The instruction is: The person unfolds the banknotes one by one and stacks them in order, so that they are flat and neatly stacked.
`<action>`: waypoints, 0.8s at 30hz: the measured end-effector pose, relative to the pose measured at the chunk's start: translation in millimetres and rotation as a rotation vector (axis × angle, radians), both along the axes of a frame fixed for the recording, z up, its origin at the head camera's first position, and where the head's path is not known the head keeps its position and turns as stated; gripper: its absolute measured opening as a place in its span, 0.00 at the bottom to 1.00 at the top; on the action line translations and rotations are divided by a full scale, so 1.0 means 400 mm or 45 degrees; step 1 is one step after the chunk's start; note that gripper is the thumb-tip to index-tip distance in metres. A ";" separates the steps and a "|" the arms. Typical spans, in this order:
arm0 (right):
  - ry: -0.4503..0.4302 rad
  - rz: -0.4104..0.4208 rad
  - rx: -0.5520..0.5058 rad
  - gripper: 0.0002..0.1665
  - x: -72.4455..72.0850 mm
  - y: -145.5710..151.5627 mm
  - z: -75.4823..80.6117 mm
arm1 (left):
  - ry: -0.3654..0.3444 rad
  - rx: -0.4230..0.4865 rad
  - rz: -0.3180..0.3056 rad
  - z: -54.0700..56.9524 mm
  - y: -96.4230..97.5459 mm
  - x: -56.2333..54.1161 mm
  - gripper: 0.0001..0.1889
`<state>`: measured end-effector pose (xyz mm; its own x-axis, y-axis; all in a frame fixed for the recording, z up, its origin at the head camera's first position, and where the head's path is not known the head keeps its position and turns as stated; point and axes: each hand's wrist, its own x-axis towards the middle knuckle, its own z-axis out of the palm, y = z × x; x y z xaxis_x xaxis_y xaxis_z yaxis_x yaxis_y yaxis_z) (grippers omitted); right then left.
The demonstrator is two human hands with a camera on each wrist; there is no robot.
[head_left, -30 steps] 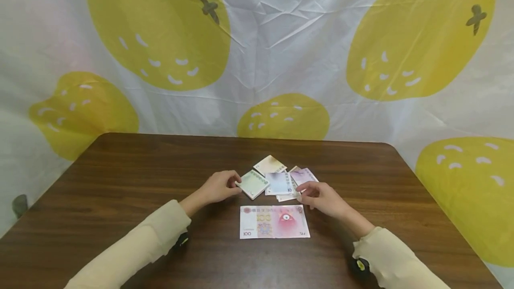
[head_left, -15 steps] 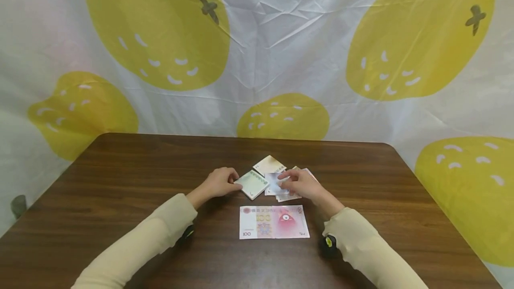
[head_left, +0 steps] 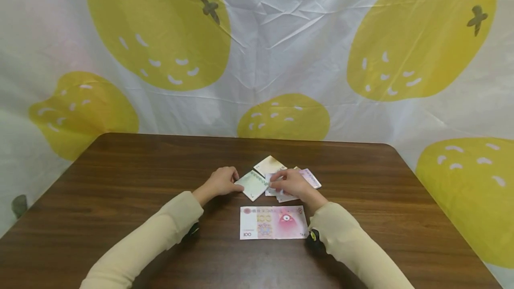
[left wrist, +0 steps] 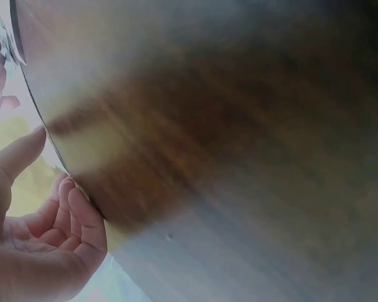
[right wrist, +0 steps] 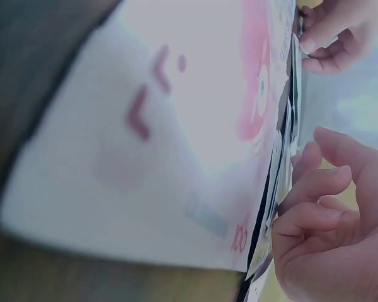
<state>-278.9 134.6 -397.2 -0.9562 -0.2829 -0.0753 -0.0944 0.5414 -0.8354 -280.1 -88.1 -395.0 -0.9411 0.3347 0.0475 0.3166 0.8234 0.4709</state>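
Observation:
My left hand [head_left: 220, 181] is at the left corner of a folded green banknote [head_left: 253, 185], holding it with thumb and index finger on either side of the corner. In the left wrist view the fingertips [left wrist: 80, 204] rest right at the tabletop. My right hand [head_left: 295, 183] hovers over a blue banknote [head_left: 270, 192], covering most of it. Its thumb and index finger lie close to the green banknote's right corner. The right wrist view shows its thumb and index finger apart, the other fingers curled. A yellowish banknote [head_left: 270, 164] lies behind, and a purple one [head_left: 311, 177] to the right.
A pink 100 banknote [head_left: 265, 231] lies flat nearer the front edge, partly under the right sleeve's wrist device [head_left: 314, 235]. The dark wooden table [head_left: 152, 159] ends at a white curtain [head_left: 257, 57] printed with yellow fruit.
My right hand has moved left from the purple banknote, across the blue one, to the green banknote's right corner. My left hand stays at the left corner, its forearm shifted slightly right.

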 end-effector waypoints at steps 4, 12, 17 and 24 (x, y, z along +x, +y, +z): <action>0.008 -0.001 0.039 0.11 -0.006 -0.010 -0.005 | -0.031 -0.020 0.027 0.003 0.004 0.001 0.16; -0.004 0.011 0.075 0.13 -0.006 -0.024 -0.011 | -0.111 0.022 0.054 -0.002 0.008 -0.009 0.16; -0.005 0.005 0.093 0.14 0.000 -0.029 -0.006 | -0.142 0.085 0.051 0.001 0.013 -0.008 0.15; -0.014 0.003 0.097 0.12 0.001 -0.030 -0.004 | -0.158 0.158 0.039 0.009 0.008 0.001 0.09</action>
